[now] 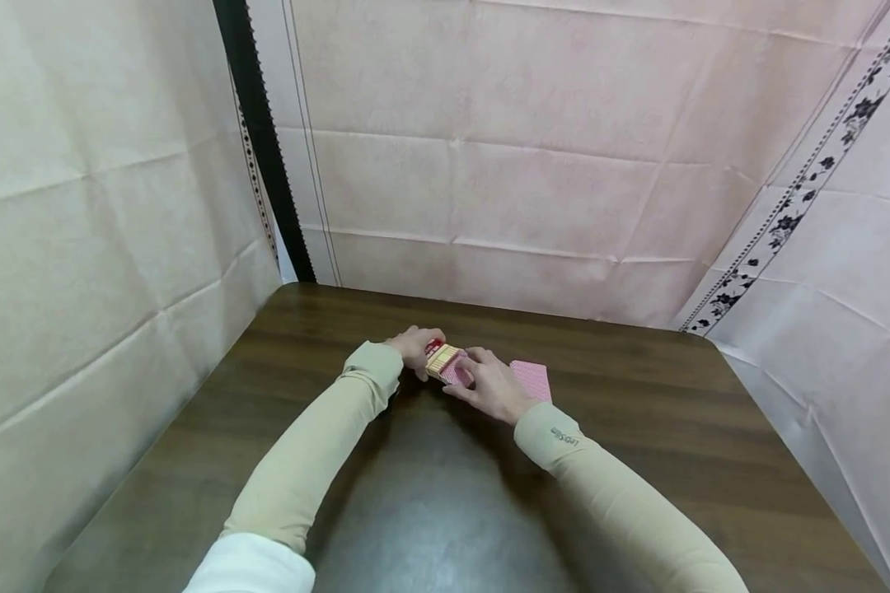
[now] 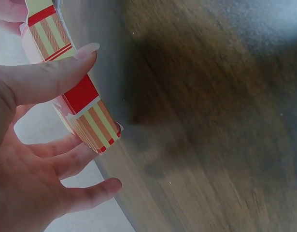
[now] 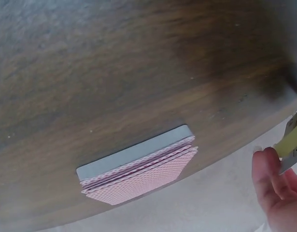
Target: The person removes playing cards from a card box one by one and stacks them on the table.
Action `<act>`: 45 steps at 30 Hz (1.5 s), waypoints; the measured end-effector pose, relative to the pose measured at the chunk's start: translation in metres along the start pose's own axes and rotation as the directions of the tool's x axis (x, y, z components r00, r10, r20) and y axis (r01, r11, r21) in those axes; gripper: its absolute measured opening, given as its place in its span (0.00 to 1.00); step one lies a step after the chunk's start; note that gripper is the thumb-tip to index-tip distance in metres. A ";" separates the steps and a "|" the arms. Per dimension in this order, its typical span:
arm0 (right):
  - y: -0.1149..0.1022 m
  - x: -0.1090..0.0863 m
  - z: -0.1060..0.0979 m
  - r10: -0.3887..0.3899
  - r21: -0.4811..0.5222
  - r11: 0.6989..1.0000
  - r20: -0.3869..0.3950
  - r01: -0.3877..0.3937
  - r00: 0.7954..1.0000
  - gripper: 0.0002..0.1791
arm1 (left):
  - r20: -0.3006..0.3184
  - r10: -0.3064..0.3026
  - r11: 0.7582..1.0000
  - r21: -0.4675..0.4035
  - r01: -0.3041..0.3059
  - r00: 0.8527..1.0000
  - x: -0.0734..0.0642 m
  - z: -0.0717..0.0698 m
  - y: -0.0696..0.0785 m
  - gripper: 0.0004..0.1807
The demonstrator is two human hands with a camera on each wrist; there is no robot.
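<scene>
A playing-card box [image 1: 443, 359] with red and cream-yellow stripes is held between both hands above the far part of the table. My left hand [image 1: 415, 349] grips its left end; in the left wrist view the thumb lies across the box's narrow striped side [image 2: 85, 94], with fingers behind. At the other end, my right hand [image 1: 495, 387] holds the box by a pink-patterned part. Only a yellow and grey edge of the box [image 3: 292, 141] shows beside its fingers in the right wrist view. A stack of pink-backed playing cards [image 3: 141, 176] lies on the table right of that hand.
The dark wooden table [image 1: 638, 428] has rounded far corners. Light cloth curtains [image 1: 489, 181] hang behind it and at both sides, close to the table's edges. A black strip [image 1: 267, 148] runs down at the back left corner.
</scene>
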State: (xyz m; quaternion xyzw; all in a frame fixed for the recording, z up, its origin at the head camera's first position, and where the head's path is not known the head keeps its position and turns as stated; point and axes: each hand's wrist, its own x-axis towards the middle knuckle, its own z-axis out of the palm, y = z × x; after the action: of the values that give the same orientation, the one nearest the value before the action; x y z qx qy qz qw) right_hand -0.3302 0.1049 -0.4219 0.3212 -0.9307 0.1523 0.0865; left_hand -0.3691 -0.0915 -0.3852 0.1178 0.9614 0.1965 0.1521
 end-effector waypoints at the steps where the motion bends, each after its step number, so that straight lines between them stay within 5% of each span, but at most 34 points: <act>1: 0.000 -0.001 0.000 -0.001 -0.007 1.000 -0.003 0.001 1.000 0.22 | -0.007 -0.005 1.000 0.000 0.005 1.000 0.001 0.001 -0.001 0.43; 7: 0.004 -0.007 -0.003 0.005 -0.053 0.999 -0.009 -0.005 1.000 0.21 | -0.030 -0.021 1.000 0.004 0.022 0.999 0.004 0.002 -0.004 0.43; 13: 0.014 -0.014 -0.010 0.024 -0.088 0.996 0.037 -0.021 0.999 0.31 | -0.035 -0.041 0.999 0.031 0.042 0.999 0.001 -0.005 -0.003 0.43; 18: 0.028 -0.018 -0.018 0.071 -0.125 0.989 -0.044 -0.076 0.997 0.35 | -0.046 -0.052 0.998 0.024 0.053 0.998 -0.001 -0.011 -0.004 0.44; 23: 0.044 -0.024 -0.022 0.244 -0.221 0.937 -0.145 -0.272 0.959 0.34 | -0.053 -0.054 0.998 0.012 0.055 0.997 0.001 -0.012 -0.005 0.44; 29: 0.055 -0.034 -0.017 0.424 -0.286 0.851 -0.122 -0.441 0.897 0.29 | -0.030 -0.069 0.997 0.018 0.069 0.997 -0.001 -0.009 -0.007 0.45; 39: 0.058 -0.045 -0.005 0.513 -0.315 0.811 -0.023 -0.493 0.858 0.34 | -0.025 -0.064 0.998 0.025 0.065 0.998 -0.005 -0.004 -0.002 0.44; 43: 0.055 -0.043 -0.007 0.516 -0.348 0.803 0.001 -0.484 0.856 0.37 | -0.028 -0.058 0.998 0.015 0.058 0.998 -0.007 -0.001 0.000 0.45; 45: 0.053 -0.041 -0.010 0.487 -0.365 0.809 -0.025 -0.461 0.873 0.36 | -0.034 -0.048 0.999 0.013 0.049 0.998 -0.007 -0.001 0.001 0.45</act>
State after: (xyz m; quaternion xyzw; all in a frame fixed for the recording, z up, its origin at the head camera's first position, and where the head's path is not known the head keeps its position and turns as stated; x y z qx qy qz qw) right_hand -0.3308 0.1720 -0.4351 0.0626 -0.9954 -0.0151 0.0707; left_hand -0.3627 -0.0929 -0.3821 0.0923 0.9678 0.1879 0.1397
